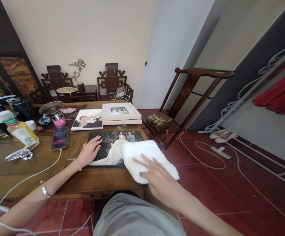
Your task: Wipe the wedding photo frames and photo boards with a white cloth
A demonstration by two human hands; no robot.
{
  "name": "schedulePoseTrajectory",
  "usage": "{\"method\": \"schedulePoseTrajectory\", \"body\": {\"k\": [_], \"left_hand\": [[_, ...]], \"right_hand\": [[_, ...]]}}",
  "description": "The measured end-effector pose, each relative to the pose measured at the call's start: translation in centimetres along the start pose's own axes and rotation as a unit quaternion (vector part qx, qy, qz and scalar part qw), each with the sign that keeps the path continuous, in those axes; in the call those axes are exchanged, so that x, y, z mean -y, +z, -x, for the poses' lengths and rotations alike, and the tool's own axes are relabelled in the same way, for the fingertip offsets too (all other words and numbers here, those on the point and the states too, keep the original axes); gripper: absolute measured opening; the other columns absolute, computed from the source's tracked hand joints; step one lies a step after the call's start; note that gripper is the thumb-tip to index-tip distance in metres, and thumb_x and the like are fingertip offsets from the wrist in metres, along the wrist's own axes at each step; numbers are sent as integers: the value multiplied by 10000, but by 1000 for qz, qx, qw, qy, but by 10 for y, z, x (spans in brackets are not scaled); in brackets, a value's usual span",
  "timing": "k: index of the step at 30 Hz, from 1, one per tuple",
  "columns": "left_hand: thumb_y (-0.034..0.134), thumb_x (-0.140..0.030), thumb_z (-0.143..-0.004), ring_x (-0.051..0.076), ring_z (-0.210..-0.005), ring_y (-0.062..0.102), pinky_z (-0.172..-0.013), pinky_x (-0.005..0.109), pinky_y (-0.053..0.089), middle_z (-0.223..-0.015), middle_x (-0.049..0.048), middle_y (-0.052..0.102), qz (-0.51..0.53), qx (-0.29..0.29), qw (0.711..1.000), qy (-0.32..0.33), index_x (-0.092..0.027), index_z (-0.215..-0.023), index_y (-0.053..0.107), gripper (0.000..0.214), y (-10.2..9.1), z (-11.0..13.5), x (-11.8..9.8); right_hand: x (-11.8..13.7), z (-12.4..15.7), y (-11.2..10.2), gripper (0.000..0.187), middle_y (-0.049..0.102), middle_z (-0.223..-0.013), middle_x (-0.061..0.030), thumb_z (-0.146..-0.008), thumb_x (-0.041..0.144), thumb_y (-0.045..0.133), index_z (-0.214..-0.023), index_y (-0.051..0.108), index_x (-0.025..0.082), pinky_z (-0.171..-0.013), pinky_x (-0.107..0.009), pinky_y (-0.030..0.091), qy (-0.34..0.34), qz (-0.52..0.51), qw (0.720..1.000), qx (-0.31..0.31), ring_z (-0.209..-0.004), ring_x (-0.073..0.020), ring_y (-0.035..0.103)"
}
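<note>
A dark photo panel [108,144] showing a couple in wedding clothes lies flat on the wooden table near its right end. My left hand [92,150] rests flat on the panel's left side, fingers stretched out and holding nothing. Over the panel's right part lies a folded, fluffy white cloth [144,149], which hides that corner and reaches past the table's edge. My right hand [154,172] presses on top of this cloth with its fingers spread.
Behind the panel are a white photo print [97,123] and stacked pale frames [121,114]. To the left stand a juice bottle [19,127], a pink cup [58,120] and a phone [60,137] on a white cable. A wooden chair [189,85] holding a checked bag [159,120] stands at right.
</note>
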State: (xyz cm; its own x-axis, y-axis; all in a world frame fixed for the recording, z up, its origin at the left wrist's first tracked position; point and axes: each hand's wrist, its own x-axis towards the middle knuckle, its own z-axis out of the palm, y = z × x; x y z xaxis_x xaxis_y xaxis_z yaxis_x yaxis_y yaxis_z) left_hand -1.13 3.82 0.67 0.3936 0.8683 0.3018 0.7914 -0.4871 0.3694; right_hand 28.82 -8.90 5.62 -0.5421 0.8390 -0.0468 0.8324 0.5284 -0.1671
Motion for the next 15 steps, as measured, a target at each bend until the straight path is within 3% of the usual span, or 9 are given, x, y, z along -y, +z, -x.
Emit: {"method": "schedulePoseTrajectory", "body": {"k": [6, 10, 13, 15], "left_hand": [[352, -326, -950, 224, -1354, 378, -1097, 464, 331, -1426, 85, 468, 1, 0, 1000, 7, -182, -1261, 562, 402, 1, 0, 4], [363, -332, -946, 229, -1351, 384, -1095, 477, 332, -1422, 78, 474, 11, -6, 1000, 12, -203, -1251, 568, 390, 1, 0, 4], [365, -340, -945, 233, -1349, 386, -1094, 475, 334, -1425, 79, 470, 14, -5, 1000, 6, -203, -1256, 562, 393, 0, 0, 2], [368, -349, -943, 236, -1343, 395, -1093, 472, 337, -1430, 90, 463, 19, -6, 1000, -4, -193, -1291, 528, 414, -1, 0, 1]], "right_hand": [[-30, -69, -7, 529, 395, -1474, -47, -682, -29, 397, -1093, 657, 179, -1051, -573, 299, 14, 51, 997, -53, -1379, -332, 253], [-50, -117, -18, 453, 534, -1330, -143, -738, 9, 413, -1097, 648, 155, -953, -486, 405, 39, 80, 993, -72, -1269, -334, 400], [-56, -133, -20, 441, 589, -1227, -172, -763, 17, 401, -1109, 641, 146, -916, -465, 424, 58, 87, 992, -74, -1214, -332, 447], [-54, -129, -16, 470, 537, -1318, -155, -751, 1, 397, -1128, 634, 150, -953, -503, 395, 48, 89, 992, -78, -1275, -339, 384]]}}
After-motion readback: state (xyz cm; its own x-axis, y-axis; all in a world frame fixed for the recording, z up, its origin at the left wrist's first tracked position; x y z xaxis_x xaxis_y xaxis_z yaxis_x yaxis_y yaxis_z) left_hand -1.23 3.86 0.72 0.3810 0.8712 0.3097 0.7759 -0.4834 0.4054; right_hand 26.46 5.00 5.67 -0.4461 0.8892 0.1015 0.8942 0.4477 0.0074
